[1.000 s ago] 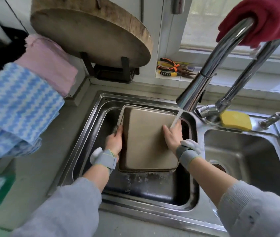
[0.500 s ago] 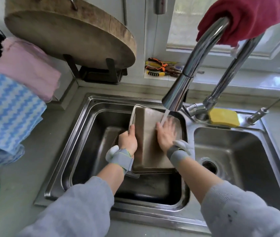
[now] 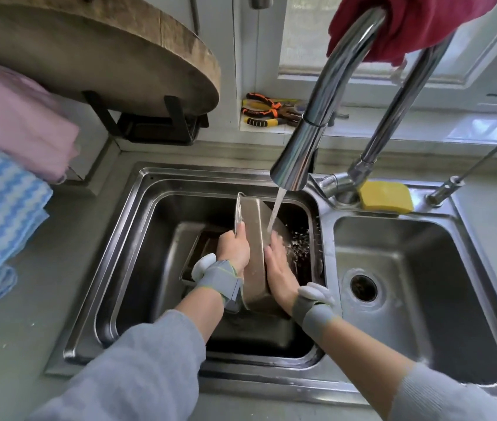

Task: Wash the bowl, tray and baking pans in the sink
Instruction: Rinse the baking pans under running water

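Baking pan [image 3: 255,238] on edge in sink [image 3: 138,226], left hand [image 3: 233,249] gripping, right hand [image 3: 280,268] flat

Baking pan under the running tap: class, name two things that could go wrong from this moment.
1. The baking pan stands on edge; the left hand grips only its wet rim while the right hand lies flat on it, so it could slip onto the pan beneath.
2. The water stream hits the tilted metal and sprays right, perhaps over the sink divider.
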A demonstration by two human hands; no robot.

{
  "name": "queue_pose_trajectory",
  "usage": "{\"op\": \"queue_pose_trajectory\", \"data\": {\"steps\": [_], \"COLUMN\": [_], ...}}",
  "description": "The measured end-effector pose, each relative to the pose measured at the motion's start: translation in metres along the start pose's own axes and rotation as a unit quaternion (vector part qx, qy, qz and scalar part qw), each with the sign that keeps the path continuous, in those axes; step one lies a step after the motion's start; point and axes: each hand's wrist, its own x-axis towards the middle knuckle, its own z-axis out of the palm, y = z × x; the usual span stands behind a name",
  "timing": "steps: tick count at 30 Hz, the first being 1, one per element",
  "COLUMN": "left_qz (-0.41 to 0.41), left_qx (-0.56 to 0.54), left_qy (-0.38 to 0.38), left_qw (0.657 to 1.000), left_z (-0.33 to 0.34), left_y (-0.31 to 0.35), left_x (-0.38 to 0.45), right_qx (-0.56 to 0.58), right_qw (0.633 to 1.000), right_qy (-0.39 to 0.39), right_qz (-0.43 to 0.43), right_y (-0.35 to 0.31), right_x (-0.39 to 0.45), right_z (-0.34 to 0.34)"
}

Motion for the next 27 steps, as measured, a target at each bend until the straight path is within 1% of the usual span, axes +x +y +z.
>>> {"op": "queue_pose_trajectory", "data": {"steps": [1, 2, 4, 5, 6, 8, 10, 11, 13, 15, 16, 19, 21, 24, 26, 27], "left_qz": [0.000, 0.005, 0.030, 0.042, 0.051, 0.059, 0.029, 0.008, -0.019, -0.034, -0.038, -0.045, -0.050, -0.085, -0.125, -0.143], "left_qx": [-0.005, -0.004, -0.001, 0.000, 0.000, -0.013, -0.066, -0.094, -0.121, -0.132, -0.139, -0.158, -0.168, -0.203, -0.209, -0.219], "left_qy": [-0.010, -0.026, -0.064, -0.081, -0.095, -0.112, -0.110, -0.101, -0.071, -0.047, -0.042, -0.057, -0.033, 0.028, 0.073, 0.091], "left_qw": [1.000, 1.000, 0.998, 0.996, 0.994, 0.992, 0.991, 0.990, 0.990, 0.990, 0.989, 0.985, 0.984, 0.975, 0.967, 0.961], "left_z": [0.004, 0.008, 0.017, 0.021, 0.024, 0.027, 0.025, 0.022, 0.018, 0.014, 0.015, 0.020, 0.017, 0.002, -0.008, -0.011], "left_y": [0.001, 0.001, 0.003, 0.005, 0.009, 0.019, 0.028, 0.031, 0.031, 0.029, 0.029, 0.032, 0.034, 0.026, 0.015, 0.009], "left_x": [-0.001, -0.003, -0.012, -0.014, -0.018, -0.018, -0.014, -0.009, 0.002, 0.004, 0.002, -0.002, 0.000, 0.014, 0.021, 0.024], "right_qx": [0.009, 0.010, 0.004, -0.003, -0.020, -0.099, -0.148, -0.158, -0.171, -0.172, -0.167, -0.124, -0.144, -0.221, -0.219, -0.205], "right_qw": [1.000, 1.000, 1.000, 1.000, 0.999, 0.993, 0.982, 0.977, 0.968, 0.966, 0.969, 0.987, 0.986, 0.963, 0.958, 0.964], "right_qy": [-0.014, -0.009, 0.021, 0.028, 0.024, 0.006, 0.006, 0.001, -0.037, -0.085, -0.089, -0.015, 0.006, -0.012, -0.015, 0.004], "right_qz": [-0.008, -0.002, 0.010, 0.002, -0.018, -0.067, -0.118, -0.142, -0.181, -0.172, -0.161, -0.100, -0.087, -0.155, -0.184, -0.172], "right_y": [0.001, 0.001, -0.009, -0.016, -0.025, -0.035, -0.030, -0.023, -0.003, 0.005, 0.000, -0.035, -0.053, -0.042, -0.025, -0.018], "right_x": [0.005, 0.016, 0.044, 0.057, 0.066, 0.067, 0.044, 0.027, -0.007, -0.012, -0.003, 0.038, 0.046, 0.018, 0.000, -0.005], "right_z": [-0.010, -0.020, -0.041, -0.050, -0.054, -0.047, -0.037, -0.032, -0.027, -0.033, -0.037, -0.036, -0.027, -0.012, -0.010, -0.009]}}
